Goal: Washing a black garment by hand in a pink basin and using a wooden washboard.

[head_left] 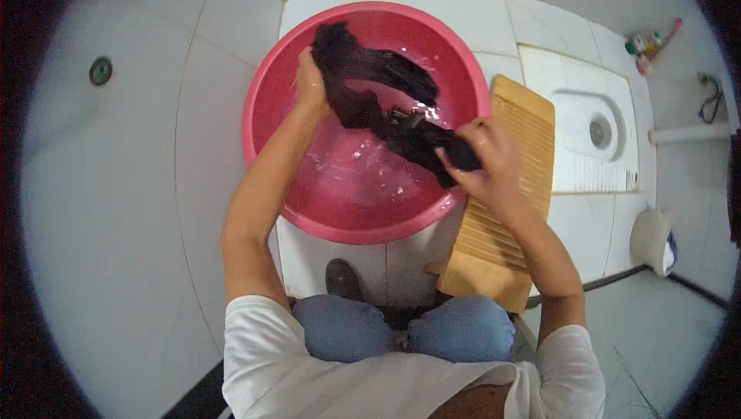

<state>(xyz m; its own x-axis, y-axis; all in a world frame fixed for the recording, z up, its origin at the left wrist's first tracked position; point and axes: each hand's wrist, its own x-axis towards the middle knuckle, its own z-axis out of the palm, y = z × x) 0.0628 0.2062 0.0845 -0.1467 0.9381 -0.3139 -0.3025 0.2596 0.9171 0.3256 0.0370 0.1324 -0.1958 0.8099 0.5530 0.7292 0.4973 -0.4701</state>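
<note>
A wet black garment [359, 110] is stretched across a large pink basin [258, 122] with water in its bottom. What kind of garment it is, I cannot tell; something small and shiny glints near its middle. My left hand [310, 79] grips the bunched upper left end by the basin's left side, its fingers partly hidden by the cloth. Over the right rim, my right hand [492, 158] is closed around the other end. A loose length of the cloth hangs between them toward the far right of the basin.
A yellow ribbed washboard [494, 234] leans against the basin's right side. Beyond it is a white squat toilet [575, 137] set in the tiled floor. A white bin [651, 240] stands at the right, bottles [643, 42] sit in the far right corner, and a wall closes off the left.
</note>
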